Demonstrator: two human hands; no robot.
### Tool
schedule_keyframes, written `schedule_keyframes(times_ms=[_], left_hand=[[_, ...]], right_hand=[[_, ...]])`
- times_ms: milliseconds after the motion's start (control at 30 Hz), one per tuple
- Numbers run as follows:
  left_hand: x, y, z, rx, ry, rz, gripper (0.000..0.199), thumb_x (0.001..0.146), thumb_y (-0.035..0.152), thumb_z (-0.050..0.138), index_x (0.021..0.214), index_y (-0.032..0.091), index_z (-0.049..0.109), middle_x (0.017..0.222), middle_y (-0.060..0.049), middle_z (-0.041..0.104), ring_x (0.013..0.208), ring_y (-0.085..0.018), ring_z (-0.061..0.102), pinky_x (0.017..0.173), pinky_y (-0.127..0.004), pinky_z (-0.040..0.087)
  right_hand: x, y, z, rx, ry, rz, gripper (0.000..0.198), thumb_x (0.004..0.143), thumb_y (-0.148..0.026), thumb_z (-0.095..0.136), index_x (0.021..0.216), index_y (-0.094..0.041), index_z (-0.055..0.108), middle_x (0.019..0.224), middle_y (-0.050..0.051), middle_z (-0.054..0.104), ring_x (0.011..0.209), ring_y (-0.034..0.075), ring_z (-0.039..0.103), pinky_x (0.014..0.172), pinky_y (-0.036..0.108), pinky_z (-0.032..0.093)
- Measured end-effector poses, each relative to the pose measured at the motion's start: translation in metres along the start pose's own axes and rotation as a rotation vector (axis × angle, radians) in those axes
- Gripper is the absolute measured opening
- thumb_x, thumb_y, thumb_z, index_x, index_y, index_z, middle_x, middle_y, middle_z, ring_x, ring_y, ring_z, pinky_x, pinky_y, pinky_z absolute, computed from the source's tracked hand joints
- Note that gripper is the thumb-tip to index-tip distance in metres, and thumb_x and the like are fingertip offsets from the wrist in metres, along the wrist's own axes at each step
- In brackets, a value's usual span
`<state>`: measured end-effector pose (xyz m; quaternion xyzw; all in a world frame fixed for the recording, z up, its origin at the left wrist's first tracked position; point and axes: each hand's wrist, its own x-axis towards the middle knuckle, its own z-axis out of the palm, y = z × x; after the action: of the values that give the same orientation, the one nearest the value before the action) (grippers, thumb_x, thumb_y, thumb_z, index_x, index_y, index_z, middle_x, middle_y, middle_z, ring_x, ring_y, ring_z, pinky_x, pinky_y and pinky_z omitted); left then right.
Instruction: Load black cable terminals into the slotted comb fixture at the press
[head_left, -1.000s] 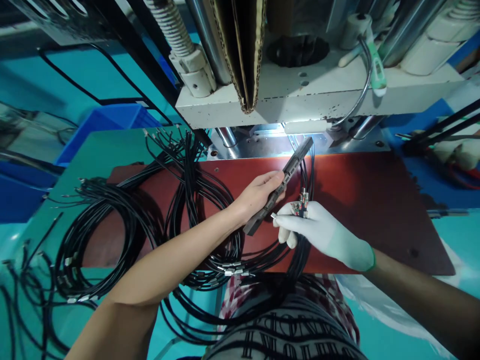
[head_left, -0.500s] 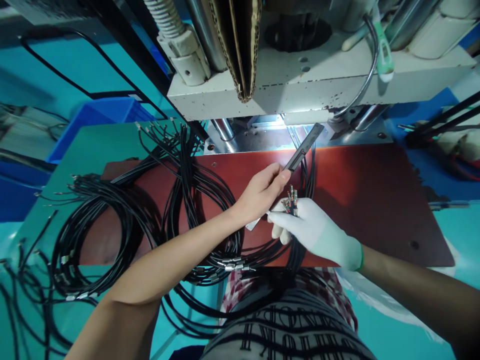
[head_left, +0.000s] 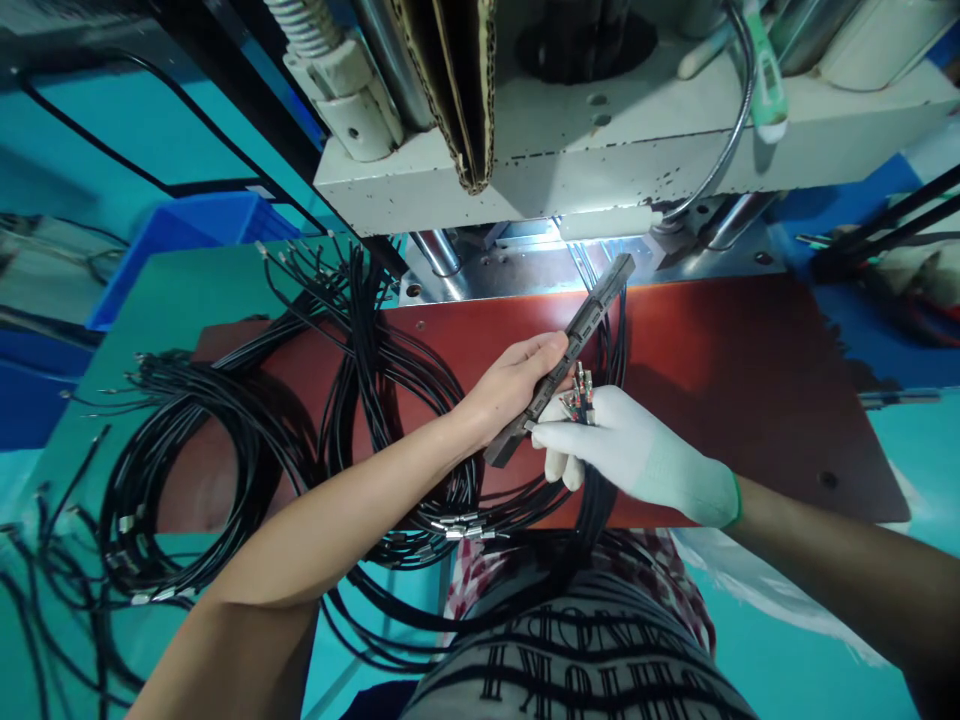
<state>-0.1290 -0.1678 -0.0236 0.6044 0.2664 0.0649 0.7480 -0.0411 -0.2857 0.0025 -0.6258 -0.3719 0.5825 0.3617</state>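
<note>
Dark grey, slotted, rectangular bar (head_left: pixel 588 321), slanting above the middle of a flat red-brown board (head_left: pixel 735 400). Left: coils of black cable (head_left: pixel 180 385). Centre: bare left hand (head_left: pixel 517 382), fingers closed round bar. Right: white-gloved right hand (head_left: pixel 607 440), fingers curled round metal-ended black cables (head_left: pixel 598 495), thumb pinching small silver tip (head_left: pixel 530 427) beside bar. Apparently presenting tip to bar; next, likely calling for slot alignment.

R hand (head_left: pixel 604 440): wht glove (head_left: pixel 637 440), pale-grn cuff, brighter grn hem. L hand (head_left: pixel 514 385) was bare. Gry shirt (head_left: pixel 551 612) bore blk lettering; red/wht chk'd cloth (head_left: pixel 466 582) showed alongside.
</note>
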Motion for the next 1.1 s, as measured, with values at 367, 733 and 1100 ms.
schedule_keyframes(times_ms=[367,733,1100], left_hand=[[-0.005,-0.002,-0.001,0.414,0.052,0.293,0.035,0.097,0.046,0.043,0.075,0.017,0.043,0.067,0.003,0.042,0.063,-0.009,0.04,0.059,-0.023,0.033],[-0.004,0.004,-0.007,0.143,-0.041,0.222,0.043,0.093,0.053,0.046,0.071,0.016,0.045,0.062,0.004,0.046,0.051,-0.006,0.037,0.049,-0.021,0.029],[-0.005,0.005,-0.005,0.027,-0.071,0.19,0.042,0.09,0.054,0.051,0.071,0.016,0.045,0.06,0.004,0.047,0.05,-0.005,0.038,0.047,-0.02,0.029]], right_hand=[[0.0,0.01,-0.005,-0.207,0.031,-0.067,0.024,0.087,-0.032,0.059,0.071,-0.016,0.066,0.068,0.003,0.069,0.064,0.015,0.066,0.066,0.026,0.048],[-0.022,0.029,-0.018,0.035,0.447,-0.066,0.023,0.075,-0.036,0.073,0.084,-0.017,0.065,0.082,0.001,0.067,0.076,0.015,0.061,0.071,0.027,0.048],[-0.02,0.014,-0.002,0.14,0.474,-0.128,0.015,0.074,-0.029,0.073,0.08,-0.017,0.066,0.064,0.0,0.067,0.06,0.015,0.063,0.063,0.028,0.05]])
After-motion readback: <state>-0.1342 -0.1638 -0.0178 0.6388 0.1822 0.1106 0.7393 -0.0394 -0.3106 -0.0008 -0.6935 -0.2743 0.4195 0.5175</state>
